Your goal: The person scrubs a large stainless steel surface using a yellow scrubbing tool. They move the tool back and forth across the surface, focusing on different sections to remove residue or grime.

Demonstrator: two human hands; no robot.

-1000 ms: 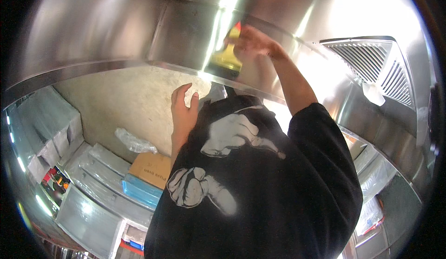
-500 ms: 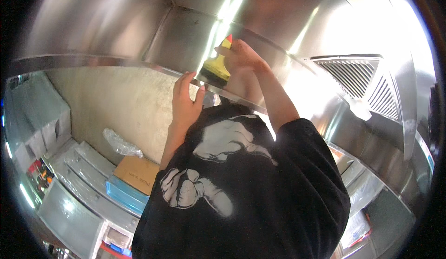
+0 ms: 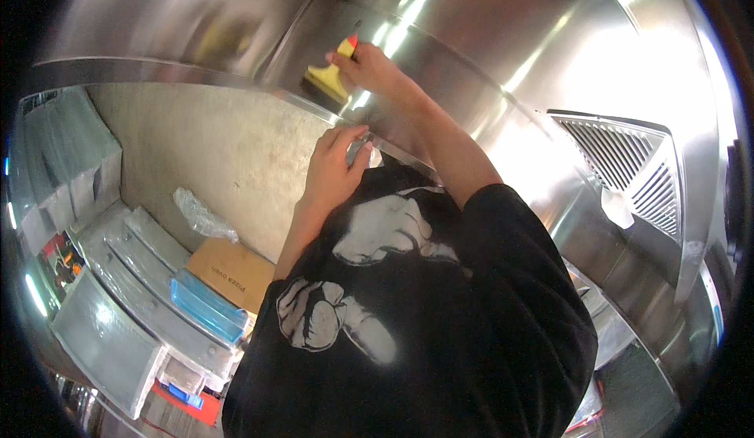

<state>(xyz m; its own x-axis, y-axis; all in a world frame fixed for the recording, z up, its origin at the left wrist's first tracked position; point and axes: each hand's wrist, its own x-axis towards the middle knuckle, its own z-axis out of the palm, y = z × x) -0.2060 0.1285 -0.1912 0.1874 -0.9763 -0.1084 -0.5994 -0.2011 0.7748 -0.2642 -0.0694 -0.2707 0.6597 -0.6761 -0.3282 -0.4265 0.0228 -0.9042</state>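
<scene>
My right hand (image 3: 367,67) is closed round the yellow handle of a scrub brush (image 3: 331,77) with a red tip. The brush's dark underside rests against or very close to the shiny steel panel (image 3: 290,41), just beyond its lip. My left hand (image 3: 336,163) is below that lip, its fingers a little bent and apart, with nothing seen in it. The fingertips are at or near the steel edge (image 3: 302,107); whether they touch it I cannot tell.
A slatted metal vent (image 3: 616,155) with a white cup-like piece (image 3: 617,207) is on the right. Lower left lie a cardboard box (image 3: 231,270), a blue clear-wrapped tray (image 3: 206,306), crumpled plastic wrap (image 3: 201,214) and several wrapped steel units (image 3: 106,344). A beige wall (image 3: 204,140) stands behind.
My right hand has carried the brush to the left and farther away along the steel panel. My left hand is slightly more to the right, lower against the edge. The whole view has shifted a little.
</scene>
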